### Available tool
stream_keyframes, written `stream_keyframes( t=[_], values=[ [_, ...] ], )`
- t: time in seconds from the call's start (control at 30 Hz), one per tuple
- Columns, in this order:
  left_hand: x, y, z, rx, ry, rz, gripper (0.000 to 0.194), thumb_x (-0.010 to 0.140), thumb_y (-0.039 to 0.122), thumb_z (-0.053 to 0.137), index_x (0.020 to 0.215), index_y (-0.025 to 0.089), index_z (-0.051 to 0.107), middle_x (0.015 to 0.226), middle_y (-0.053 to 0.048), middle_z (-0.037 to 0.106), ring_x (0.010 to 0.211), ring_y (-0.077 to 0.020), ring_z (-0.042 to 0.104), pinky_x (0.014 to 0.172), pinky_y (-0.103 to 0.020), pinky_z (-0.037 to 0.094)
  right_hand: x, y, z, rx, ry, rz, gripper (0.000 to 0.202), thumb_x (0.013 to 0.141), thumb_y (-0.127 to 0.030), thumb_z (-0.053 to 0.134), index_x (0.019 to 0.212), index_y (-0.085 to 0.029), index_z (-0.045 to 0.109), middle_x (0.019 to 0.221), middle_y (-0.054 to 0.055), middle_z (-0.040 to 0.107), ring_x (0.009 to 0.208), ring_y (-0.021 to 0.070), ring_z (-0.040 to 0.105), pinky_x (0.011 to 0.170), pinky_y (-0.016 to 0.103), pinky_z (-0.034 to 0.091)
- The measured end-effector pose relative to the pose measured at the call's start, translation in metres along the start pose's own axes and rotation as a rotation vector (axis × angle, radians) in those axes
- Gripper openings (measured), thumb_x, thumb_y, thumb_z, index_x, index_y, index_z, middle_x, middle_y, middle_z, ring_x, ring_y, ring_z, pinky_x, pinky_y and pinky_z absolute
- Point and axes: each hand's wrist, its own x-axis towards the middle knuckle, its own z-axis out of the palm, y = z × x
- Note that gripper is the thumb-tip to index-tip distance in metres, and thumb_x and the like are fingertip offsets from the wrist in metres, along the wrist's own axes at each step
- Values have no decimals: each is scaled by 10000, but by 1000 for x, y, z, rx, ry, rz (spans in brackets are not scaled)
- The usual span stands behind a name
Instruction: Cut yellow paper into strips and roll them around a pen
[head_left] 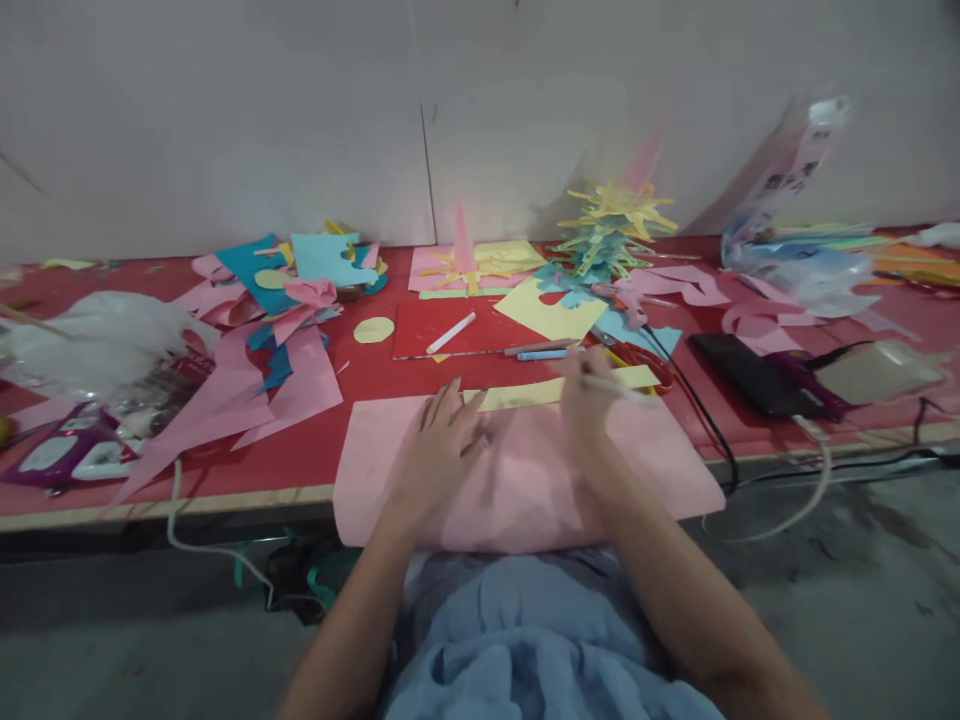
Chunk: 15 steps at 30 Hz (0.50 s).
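Observation:
A large pink paper sheet (525, 500) lies in front of me, its near edge bending over the table edge. Across its far side runs a pale yellow paper strip (517, 396). My left hand (448, 440) rests on the pink sheet with fingers spread, beside the strip's left end. My right hand (587, 400) is closed around a slim whitish pen (619, 387), slightly blurred, over the strip's right part; the pen's tip is hidden. Just beyond are a blue pen (541, 355) and red-handled scissors (645, 368), partly covered by the strip.
Paper cones with yellow and green fringes (616, 235) stand at the back. A white marker (451, 333) lies on a red board (412, 330). Paper scraps (300, 370) and a plastic bag (105, 340) are left. A glue gun (630, 300), black power bank (739, 370) and cables are right.

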Motion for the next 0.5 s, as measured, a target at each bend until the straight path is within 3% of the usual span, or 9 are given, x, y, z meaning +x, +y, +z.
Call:
stream_keyframes(
  t=[0.13,0.23,0.4,0.5],
  values=[
    [0,-1,-1,23,-77,184,523,937,356,432,1441,256,331,1540,-58,298,1426,-237,238,1157,-443,232,-23,11,18,20,-265,38,435,880,-495,467,567,-231,324,491,-34,419,470,112,417,500,263,334],
    [0,-1,0,34,-82,212,500,942,363,417,1418,219,367,1479,-67,409,1397,-240,303,1161,-448,220,-25,9,16,67,-429,83,432,867,-517,502,584,-223,362,490,-41,412,482,106,423,500,251,330],
    [-1,-2,4,5,-23,153,516,939,407,429,1396,171,392,1423,-88,479,1378,-246,336,1148,-418,259,-21,4,15,340,-519,337,420,854,-586,500,649,-222,452,501,-36,475,439,104,447,439,242,340],
    [-3,-2,5,-20,8,125,501,941,422,421,1385,190,403,1426,-78,476,1382,-233,332,1142,-403,279,-20,7,18,360,-528,385,401,840,-590,524,678,-224,491,448,-52,446,430,110,468,465,240,382]
  ],
)
